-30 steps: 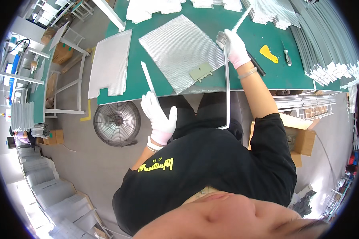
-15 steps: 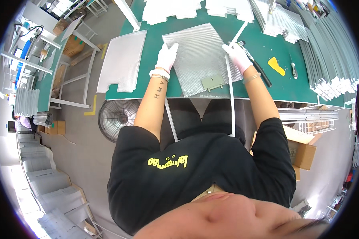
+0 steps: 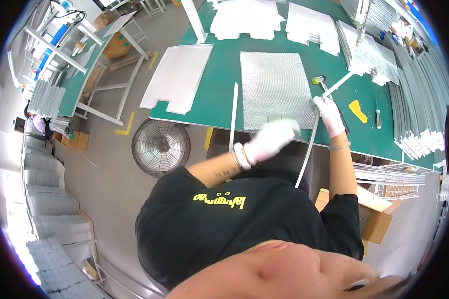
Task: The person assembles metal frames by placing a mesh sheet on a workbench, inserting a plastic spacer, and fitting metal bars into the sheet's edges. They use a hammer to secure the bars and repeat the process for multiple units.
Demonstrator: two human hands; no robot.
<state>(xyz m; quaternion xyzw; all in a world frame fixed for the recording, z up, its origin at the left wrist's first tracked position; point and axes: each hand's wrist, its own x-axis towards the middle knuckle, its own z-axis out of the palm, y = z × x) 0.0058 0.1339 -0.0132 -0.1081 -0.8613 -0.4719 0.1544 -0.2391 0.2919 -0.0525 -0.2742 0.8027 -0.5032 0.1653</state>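
A silver mesh sheet [image 3: 274, 87] lies on the green table in front of me. My right hand [image 3: 330, 118], in a white glove, is closed round the white frame [image 3: 308, 154] near its corner, beside the sheet's right edge. One bar of the frame slopes down toward my lap, and another reaches to the far right. On the left stands a further white bar [image 3: 233, 114]. My left hand [image 3: 272, 143], also gloved, is smeared by motion at the sheet's near edge. It partly covers a small grey-green piece [image 3: 280, 118]; whether it grips this does not show.
Right of the sheet lie a hammer [image 3: 320, 79], a yellow scraper [image 3: 357, 111] and a screwdriver [image 3: 378, 118]. Another mesh sheet [image 3: 178, 74] overhangs the table's left side. Mesh stacks [image 3: 247, 20] and grey strips [image 3: 416, 104] stand farther off. A floor fan [image 3: 160, 147] is at left.
My left hand has left the sheet's left edge and moved right and nearer, to the small grey-green piece. The mesh sheet now lies straighter. My right hand remains at the frame corner.
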